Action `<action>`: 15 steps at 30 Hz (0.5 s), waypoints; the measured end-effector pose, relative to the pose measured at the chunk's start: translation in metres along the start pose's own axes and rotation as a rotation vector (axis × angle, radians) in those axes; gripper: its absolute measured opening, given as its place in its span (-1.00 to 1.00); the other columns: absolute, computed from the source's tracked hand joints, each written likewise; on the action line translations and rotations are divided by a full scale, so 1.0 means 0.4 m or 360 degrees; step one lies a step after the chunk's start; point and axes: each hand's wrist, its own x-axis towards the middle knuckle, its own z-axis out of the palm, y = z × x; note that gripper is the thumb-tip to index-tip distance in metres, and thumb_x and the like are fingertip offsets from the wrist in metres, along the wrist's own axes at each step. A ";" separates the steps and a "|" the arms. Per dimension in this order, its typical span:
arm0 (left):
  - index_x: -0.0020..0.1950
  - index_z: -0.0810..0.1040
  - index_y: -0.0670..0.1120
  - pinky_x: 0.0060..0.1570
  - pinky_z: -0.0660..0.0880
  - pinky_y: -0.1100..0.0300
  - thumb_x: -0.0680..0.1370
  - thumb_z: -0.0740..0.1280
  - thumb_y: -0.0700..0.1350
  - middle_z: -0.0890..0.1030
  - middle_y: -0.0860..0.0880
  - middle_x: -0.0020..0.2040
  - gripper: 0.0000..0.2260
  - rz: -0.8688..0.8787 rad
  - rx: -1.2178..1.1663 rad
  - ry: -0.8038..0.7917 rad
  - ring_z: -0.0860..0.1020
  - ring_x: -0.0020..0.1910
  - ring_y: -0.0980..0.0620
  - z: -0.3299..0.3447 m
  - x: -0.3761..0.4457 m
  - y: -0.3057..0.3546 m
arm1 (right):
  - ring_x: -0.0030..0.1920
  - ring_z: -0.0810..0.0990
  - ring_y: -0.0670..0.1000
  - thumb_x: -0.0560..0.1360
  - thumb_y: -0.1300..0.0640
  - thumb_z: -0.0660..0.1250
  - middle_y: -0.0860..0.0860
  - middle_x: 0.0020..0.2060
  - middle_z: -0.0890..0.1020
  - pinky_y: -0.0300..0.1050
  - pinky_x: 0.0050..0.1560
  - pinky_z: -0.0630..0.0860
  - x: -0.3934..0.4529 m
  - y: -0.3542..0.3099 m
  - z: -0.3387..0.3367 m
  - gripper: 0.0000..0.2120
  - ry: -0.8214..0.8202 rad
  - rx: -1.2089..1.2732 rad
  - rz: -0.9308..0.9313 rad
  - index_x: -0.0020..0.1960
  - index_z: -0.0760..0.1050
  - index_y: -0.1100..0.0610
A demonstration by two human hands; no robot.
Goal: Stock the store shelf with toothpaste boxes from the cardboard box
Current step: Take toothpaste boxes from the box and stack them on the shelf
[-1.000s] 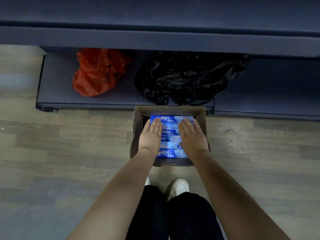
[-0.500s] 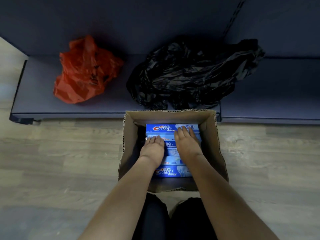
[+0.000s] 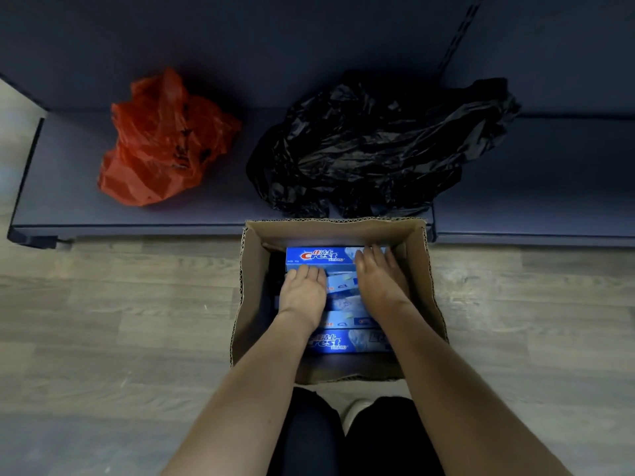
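Nearest, at six o'clock, two dark-trousered knees (image 3: 309, 431) and the pale toe of a shoe (image 3: 354, 408) sit over a floor (image 3: 120, 338) of grey wood-grain planks with a matte, slightly worn look. Just beyond them stands the cardboard box (image 3: 251, 304), open-topped, brown, its cut rim showing corrugated fluting; its far wall meets the front lip of the bottom shelf. Inside lie the toothpaste boxes (image 3: 318, 257), long glossy blue cartons stacked flat and running side to side, some printed with a red and white Crest logo, others showing paler blue panels.

Both bare forearms reach down into the carton. The left hand (image 3: 302, 290) rests on the stack toward the nine o'clock side, its fingers bent over the near edge of the farthest carton, seemingly gripping it. The right hand (image 3: 379, 276) lies toward three o'clock, fingers fairly straight and spread flat across the same carton's right end, pressing rather than clasping.

Farther out, at twelve o'clock, runs the store shelf (image 3: 62, 187), a low dark blue-grey metal deck with a rounded front edge. On it a crumpled red plastic bag (image 3: 161, 146) sits at eleven o'clock, and a crinkled, shiny black plastic bag (image 3: 378, 149) sprawls at one o'clock. Behind rises a dark back panel with a slotted upright (image 3: 460, 32).
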 end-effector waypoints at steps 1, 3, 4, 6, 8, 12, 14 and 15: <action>0.50 0.10 -0.19 0.33 0.18 0.08 0.58 0.23 -0.08 0.28 -0.13 0.39 -0.45 -0.0007 0.0010 -0.0010 0.27 0.35 -0.11 -0.001 0.001 0.002 | 0.51 0.02 0.15 0.62 0.11 0.08 0.18 0.49 0.12 0.01 0.50 -0.08 -0.002 -0.005 0.008 -0.45 0.0023 -0.0013 -0.0008 0.51 -0.03 0.26; 0.43 0.23 -0.19 0.33 0.21 0.08 0.57 0.24 -0.13 0.31 -0.15 0.36 -0.54 -0.0039 -0.0037 -0.0071 0.31 0.34 -0.12 -0.002 0.005 0.005 | 0.52 0.00 0.16 0.64 0.07 0.03 0.18 0.50 0.08 0.03 0.50 -0.09 -0.006 -0.016 0.026 -0.44 0.0053 -0.0077 -0.0061 0.52 -0.08 0.26; 0.40 0.27 -0.19 0.33 0.23 0.08 0.56 0.25 -0.16 0.33 -0.15 0.35 -0.58 -0.0055 -0.0076 -0.0107 0.33 0.34 -0.12 -0.003 0.006 0.005 | 0.52 -0.02 0.15 0.64 0.04 0.00 0.17 0.51 0.05 0.04 0.50 -0.10 -0.007 -0.020 0.033 -0.43 0.0060 -0.0105 -0.0092 0.53 -0.10 0.26; 0.36 0.31 -0.20 0.31 0.27 0.09 0.53 0.28 -0.24 0.38 -0.16 0.33 -0.60 -0.0065 -0.0143 -0.0151 0.39 0.32 -0.12 -0.008 0.009 0.005 | 0.53 -0.06 0.14 0.65 0.01 -0.05 0.16 0.52 0.01 0.05 0.49 -0.13 -0.008 -0.024 0.038 -0.43 0.0069 -0.0131 -0.0127 0.53 -0.13 0.26; 0.37 0.30 -0.21 0.29 0.30 0.09 0.51 0.29 -0.30 0.41 -0.17 0.32 -0.57 -0.0066 -0.0203 -0.0171 0.41 0.30 -0.13 -0.014 0.010 0.004 | 0.52 -0.02 0.15 0.64 0.05 -0.01 0.18 0.51 0.03 0.05 0.49 -0.08 -0.006 -0.022 0.031 -0.44 0.0065 -0.0134 -0.0107 0.53 -0.11 0.26; 0.37 0.32 -0.23 0.25 0.36 0.09 0.53 0.22 -0.34 0.44 -0.17 0.32 -0.61 -0.0056 -0.0226 -0.0226 0.42 0.31 -0.15 -0.018 0.002 -0.012 | 0.35 0.28 0.16 0.55 0.21 0.15 0.22 0.35 0.28 -0.02 0.37 0.24 0.023 -0.013 0.011 -0.49 0.0067 -0.0098 -0.0033 0.44 0.11 0.30; 0.36 0.35 -0.22 0.22 0.40 0.06 0.55 0.16 -0.35 0.46 -0.17 0.31 -0.64 -0.0039 -0.0232 -0.0261 0.44 0.29 -0.17 -0.016 -0.007 -0.020 | 0.35 0.28 0.16 0.53 0.22 0.21 0.21 0.36 0.28 -0.03 0.39 0.22 0.039 -0.013 0.004 -0.45 0.0057 -0.0078 -0.0014 0.45 0.09 0.31; 0.35 0.35 -0.22 0.20 0.41 0.04 0.56 0.14 -0.35 0.47 -0.17 0.30 -0.65 -0.0037 -0.0240 -0.0277 0.45 0.28 -0.18 -0.017 -0.011 -0.023 | 0.37 0.26 0.17 0.53 0.22 0.22 0.22 0.38 0.26 -0.02 0.41 0.19 0.044 -0.015 0.003 -0.40 0.0038 -0.0085 -0.0012 0.48 0.05 0.31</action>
